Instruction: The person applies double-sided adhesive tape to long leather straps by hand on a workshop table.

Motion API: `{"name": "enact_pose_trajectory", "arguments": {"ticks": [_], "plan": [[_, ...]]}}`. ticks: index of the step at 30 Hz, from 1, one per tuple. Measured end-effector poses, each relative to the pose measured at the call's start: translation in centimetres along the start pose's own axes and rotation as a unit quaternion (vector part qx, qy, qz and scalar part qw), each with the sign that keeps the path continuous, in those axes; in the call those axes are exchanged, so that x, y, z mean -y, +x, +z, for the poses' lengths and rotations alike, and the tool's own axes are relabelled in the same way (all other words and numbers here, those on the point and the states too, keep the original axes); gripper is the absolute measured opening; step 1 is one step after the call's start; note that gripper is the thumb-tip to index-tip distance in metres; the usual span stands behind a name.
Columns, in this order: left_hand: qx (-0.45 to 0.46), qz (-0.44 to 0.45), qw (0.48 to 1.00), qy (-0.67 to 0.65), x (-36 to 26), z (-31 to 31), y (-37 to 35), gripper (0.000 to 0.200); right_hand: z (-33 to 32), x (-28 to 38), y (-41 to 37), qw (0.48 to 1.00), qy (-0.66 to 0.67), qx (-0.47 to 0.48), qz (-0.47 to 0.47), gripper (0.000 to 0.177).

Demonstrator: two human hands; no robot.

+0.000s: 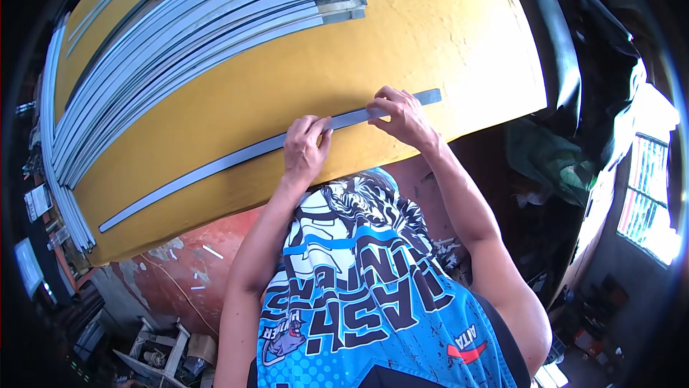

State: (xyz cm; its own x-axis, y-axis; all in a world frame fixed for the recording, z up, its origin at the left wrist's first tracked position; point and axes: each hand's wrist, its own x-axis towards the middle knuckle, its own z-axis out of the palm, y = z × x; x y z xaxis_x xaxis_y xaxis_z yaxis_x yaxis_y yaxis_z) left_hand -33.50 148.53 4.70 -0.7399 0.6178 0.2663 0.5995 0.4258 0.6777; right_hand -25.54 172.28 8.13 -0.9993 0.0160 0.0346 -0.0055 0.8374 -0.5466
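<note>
One long, narrow grey strip (230, 161) lies across the yellow tabletop (459, 51), close to its near edge. Its far left end is tapered, and a darker grey part shows at its right end. My left hand (306, 145) has its fingers closed on the strip near the middle of the table. A short way to the right, my right hand (402, 117) grips the same strip between thumb and fingers, with the right end sticking out past the knuckles. What lies directly under the fingertips is hidden.
A stack of similar pale strips (201, 36) with dark ends covers the far left of the table. More strips (57, 144) run along the left edge. Dark sheeting (552, 44) hangs at the right edge. Below left stands a wooden frame (161, 352) among clutter.
</note>
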Motion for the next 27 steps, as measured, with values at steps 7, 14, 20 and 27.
{"name": "enact_pose_trajectory", "arguments": {"ticks": [7,14,20,27], "plan": [[0.005,-0.006,0.999,0.04,-0.04,0.01,-0.23,0.021,0.13,-0.48,0.18,1.0,0.005,-0.007,-0.004,0.02],[-0.001,-0.012,0.999,0.049,0.01,0.03,-0.38,0.021,0.41,-0.7,0.26,0.999,0.031,-0.003,-0.003,0.019],[0.004,-0.017,0.998,0.054,-0.1,-0.31,-0.39,0.021,0.48,-0.46,0.3,0.999,0.038,-0.005,-0.006,0.018],[0.001,-0.018,0.998,0.055,0.0,-0.45,-0.49,0.02,0.67,-0.34,0.36,0.999,0.05,-0.008,-0.006,0.017]]}}
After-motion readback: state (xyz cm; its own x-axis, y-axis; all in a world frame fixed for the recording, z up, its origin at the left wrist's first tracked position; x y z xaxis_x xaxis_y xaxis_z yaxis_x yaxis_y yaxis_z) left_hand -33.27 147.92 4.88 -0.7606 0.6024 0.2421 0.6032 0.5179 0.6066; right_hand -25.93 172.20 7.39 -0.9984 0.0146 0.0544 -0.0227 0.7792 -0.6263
